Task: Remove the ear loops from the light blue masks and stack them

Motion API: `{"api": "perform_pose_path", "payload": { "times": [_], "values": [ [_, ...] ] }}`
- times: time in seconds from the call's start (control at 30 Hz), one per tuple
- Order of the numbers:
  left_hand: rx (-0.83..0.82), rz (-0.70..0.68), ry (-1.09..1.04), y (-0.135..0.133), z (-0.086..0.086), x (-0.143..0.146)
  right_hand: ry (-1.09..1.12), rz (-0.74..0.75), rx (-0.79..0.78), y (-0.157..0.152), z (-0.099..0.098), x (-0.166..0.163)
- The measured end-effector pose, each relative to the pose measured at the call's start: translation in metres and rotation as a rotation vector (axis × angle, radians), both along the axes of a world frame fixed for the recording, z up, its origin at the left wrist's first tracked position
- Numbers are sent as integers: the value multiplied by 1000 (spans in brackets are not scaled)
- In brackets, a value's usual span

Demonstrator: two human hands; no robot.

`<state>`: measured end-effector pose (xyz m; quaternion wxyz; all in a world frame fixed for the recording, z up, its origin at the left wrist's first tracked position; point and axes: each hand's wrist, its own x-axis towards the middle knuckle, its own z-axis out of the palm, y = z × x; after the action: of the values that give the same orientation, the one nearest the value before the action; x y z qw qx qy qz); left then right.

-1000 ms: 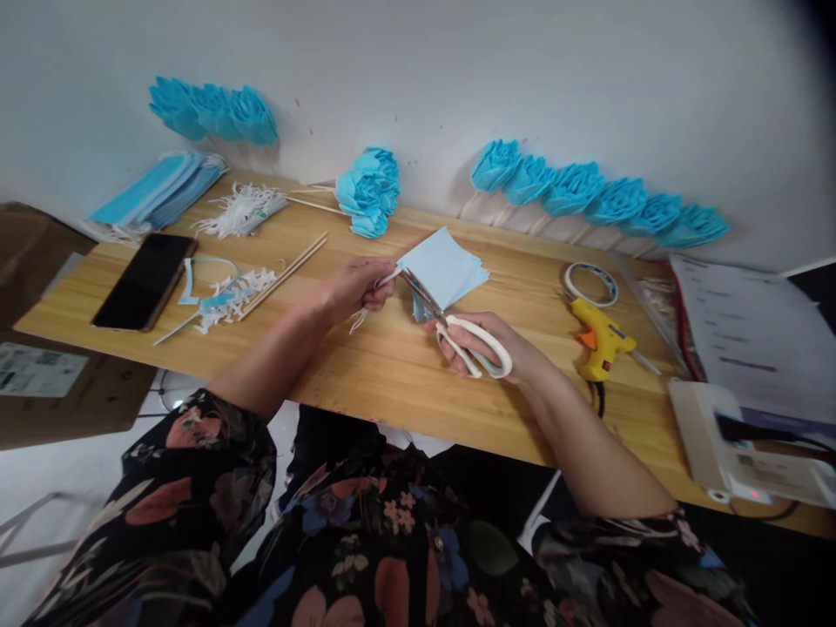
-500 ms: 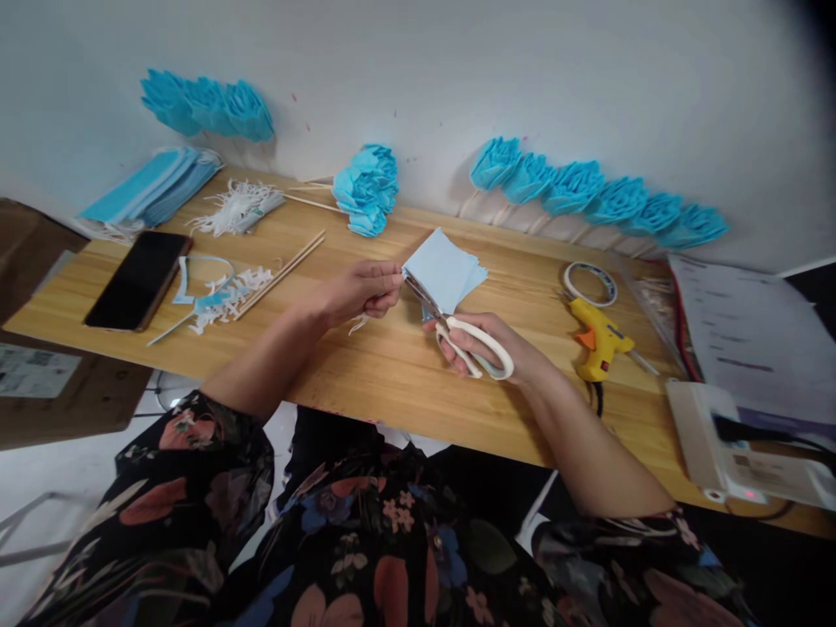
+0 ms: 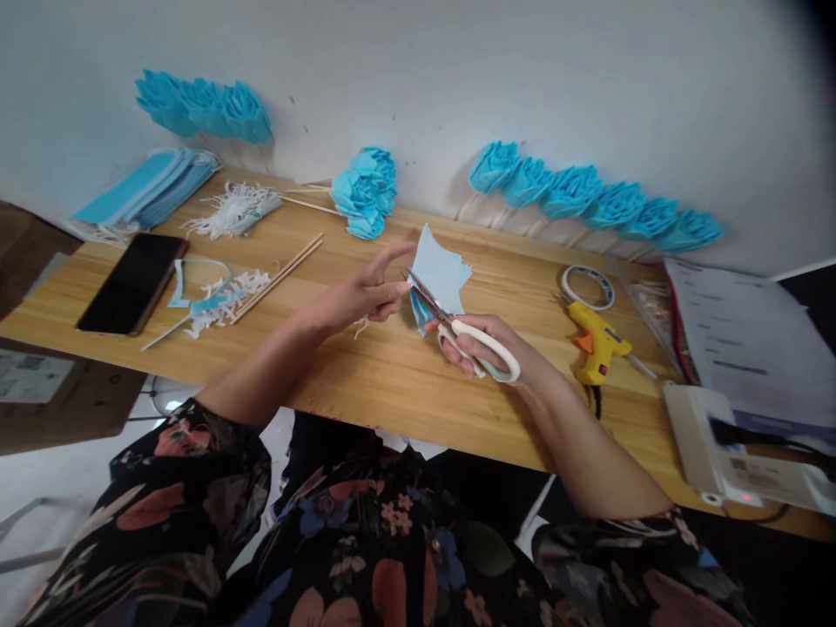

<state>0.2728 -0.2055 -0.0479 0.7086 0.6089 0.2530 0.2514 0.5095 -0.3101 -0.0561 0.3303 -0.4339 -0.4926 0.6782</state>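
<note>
My right hand [image 3: 480, 344] is closed around the white handles of a pair of scissors [image 3: 431, 300]. The metal blades point up and left across the lower-left part of a stack of light blue fabric sheets [image 3: 439, 266], whose edges fan out at the right. Beside the blade tips is my left hand [image 3: 379, 292], its index finger stretched out and apart from the thumb, the other fingers curled. The thumb tip is close to the stack's left corner; whether it touches is unclear. A thin white strip [image 3: 360, 326] lies under my left hand.
Blue fabric flowers on sticks [image 3: 568, 192] lean on the wall, with more flowers [image 3: 367, 192] lying mid-table. A phone [image 3: 132, 283], folded face masks [image 3: 147, 187] and wooden sticks [image 3: 278, 279] lie left. A yellow glue gun [image 3: 599, 344], tape roll [image 3: 588, 287] and power strip [image 3: 744, 453] are right.
My left hand's pinch at the sheets' corner has loosened and its index finger has straightened. The stack has turned and shifted slightly left, showing more of its lower-left edges.
</note>
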Motion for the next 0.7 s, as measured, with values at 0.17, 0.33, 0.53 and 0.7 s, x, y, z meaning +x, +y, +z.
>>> {"api": "perform_pose_path", "payload": {
  "times": [0.17,0.33,0.53,0.7],
  "values": [
    [130,-70,-51,2,-5,-1,77,24,17,-2,-1,2],
    [174,-159,-105,4,-7,-1,133,70,57,-2,-5,4],
    [276,-43,-11,2,-5,3,167,75,122,-2,-9,3],
    [362,-12,43,1,-21,12,145,34,135,-1,-7,-4]
  ]
}}
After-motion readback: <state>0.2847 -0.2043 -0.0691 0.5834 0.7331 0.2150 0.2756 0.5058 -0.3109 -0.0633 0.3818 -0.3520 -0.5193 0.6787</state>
